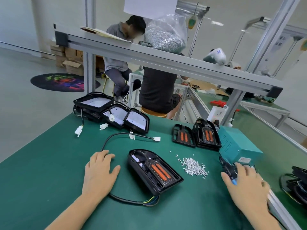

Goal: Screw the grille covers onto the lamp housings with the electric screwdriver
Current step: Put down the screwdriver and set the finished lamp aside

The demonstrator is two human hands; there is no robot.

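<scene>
The lamp (154, 170), grille already seated, lies at the centre of the mat (58, 171) between the two hands, its long axis running from 11 o'clock, the rounded end, to 5 o'clock, where the cable (126, 199) leaves. The left hand (99, 171) rests flat at its 9 o'clock, fingers relaxed, nearer than the right. The right hand (245, 183), at 3 o'clock, curls over the screwdriver (228, 170); whether the grip has closed is unclear. Screws (194, 167) lie between. The screw holes cannot be made out.
</scene>
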